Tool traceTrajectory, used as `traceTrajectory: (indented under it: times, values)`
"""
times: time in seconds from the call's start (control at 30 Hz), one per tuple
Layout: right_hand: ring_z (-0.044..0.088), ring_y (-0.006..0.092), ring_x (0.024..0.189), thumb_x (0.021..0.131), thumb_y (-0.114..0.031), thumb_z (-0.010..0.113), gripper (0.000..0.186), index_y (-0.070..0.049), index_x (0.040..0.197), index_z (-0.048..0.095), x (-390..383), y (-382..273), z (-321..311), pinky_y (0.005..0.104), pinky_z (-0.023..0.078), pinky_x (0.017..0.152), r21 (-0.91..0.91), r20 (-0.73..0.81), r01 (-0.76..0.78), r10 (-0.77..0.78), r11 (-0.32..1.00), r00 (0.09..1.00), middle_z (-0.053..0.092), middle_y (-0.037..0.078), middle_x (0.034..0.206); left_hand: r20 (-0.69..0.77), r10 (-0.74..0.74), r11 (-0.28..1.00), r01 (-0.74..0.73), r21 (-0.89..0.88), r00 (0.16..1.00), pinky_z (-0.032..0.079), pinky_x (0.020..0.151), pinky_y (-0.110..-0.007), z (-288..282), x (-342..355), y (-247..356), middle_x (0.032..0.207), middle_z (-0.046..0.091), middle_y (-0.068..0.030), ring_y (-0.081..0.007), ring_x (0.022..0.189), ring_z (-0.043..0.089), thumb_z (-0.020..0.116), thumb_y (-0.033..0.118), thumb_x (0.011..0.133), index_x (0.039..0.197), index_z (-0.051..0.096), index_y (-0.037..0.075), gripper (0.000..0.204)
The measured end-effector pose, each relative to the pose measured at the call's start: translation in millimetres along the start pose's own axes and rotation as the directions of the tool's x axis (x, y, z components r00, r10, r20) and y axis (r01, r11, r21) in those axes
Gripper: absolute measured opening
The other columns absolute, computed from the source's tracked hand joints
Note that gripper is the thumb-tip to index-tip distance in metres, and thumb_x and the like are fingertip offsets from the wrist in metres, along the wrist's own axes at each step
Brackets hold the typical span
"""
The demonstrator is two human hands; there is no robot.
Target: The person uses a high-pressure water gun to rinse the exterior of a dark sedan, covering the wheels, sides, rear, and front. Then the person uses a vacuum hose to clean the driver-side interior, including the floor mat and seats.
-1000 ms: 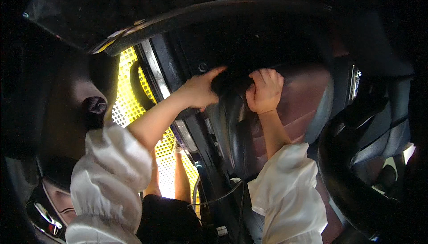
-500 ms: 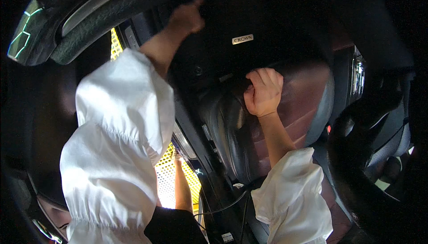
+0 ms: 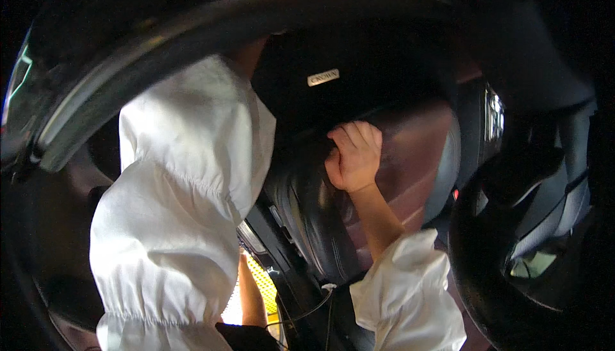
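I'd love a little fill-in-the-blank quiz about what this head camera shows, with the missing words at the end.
1. The hand plainly seen over the seat is the person's ____ one.
2. Both puffy sleeves are coloured ____.
3. The curved rim at the lower right belongs to a black steering ____.
4. Low in the picture, the brightly lit gridded surface is coloured ____.

Missing words: right; white; wheel; yellow.

A dark curved rim [image 3: 211, 30] hides the left hand, and the view's lower edge cuts off both white sleeves [image 3: 173, 223].
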State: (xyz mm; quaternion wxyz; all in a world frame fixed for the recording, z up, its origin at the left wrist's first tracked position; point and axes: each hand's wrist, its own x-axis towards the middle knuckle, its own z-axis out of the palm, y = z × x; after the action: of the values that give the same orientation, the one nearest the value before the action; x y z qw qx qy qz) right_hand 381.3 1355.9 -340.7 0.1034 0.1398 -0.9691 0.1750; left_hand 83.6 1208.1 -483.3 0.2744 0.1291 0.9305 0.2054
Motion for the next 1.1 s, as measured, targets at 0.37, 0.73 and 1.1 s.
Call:
traceTrajectory:
  times: [0.37,0.73,1.1]
  values:
    - [0.054,0.0302,0.09,0.061,-0.018,0.061,0.027,-0.009,0.086,0.063,-2,1,-4,0.0418,0.042,0.083,-0.024,-0.013,0.026,-0.026,0.999,1.0,0.057,0.007,0.088,-0.104,-0.093,0.978,0.071,-0.196,0.99,0.058,0.072,-0.039,2,-29,13,0.108,0.07,-0.0154,-0.0217,0.072,0.068,0.059,0.012,0.088,0.155,0.025,0.034,0.078]
    - [0.053,0.0296,0.089,0.062,-0.013,0.062,0.023,-0.009,0.085,0.06,5,-2,-6,0.0419,0.041,0.08,-0.051,-0.045,0.033,-0.035,0.998,0.998,0.057,0.008,0.087,-0.156,-0.227,0.965,0.2,-0.168,0.961,0.055,0.088,-0.041,-26,-169,-88,0.116,0.067,-0.0193,-0.0301,0.101,0.067,0.064,0.017,0.079,0.151,0.03,0.036,0.082]
    - [0.053,0.029,0.089,0.066,-0.015,0.06,0.021,-0.008,0.086,0.061,7,0,-7,0.0414,0.041,0.082,-0.059,-0.036,0.026,-0.028,0.998,0.999,0.056,0.008,0.085,0.354,0.014,0.499,0.3,-0.813,0.935,0.054,0.066,-0.032,4,-366,-12,0.125,0.061,-0.011,-0.0187,0.072,0.064,0.067,-0.007,0.07,0.151,0.035,0.02,0.091]
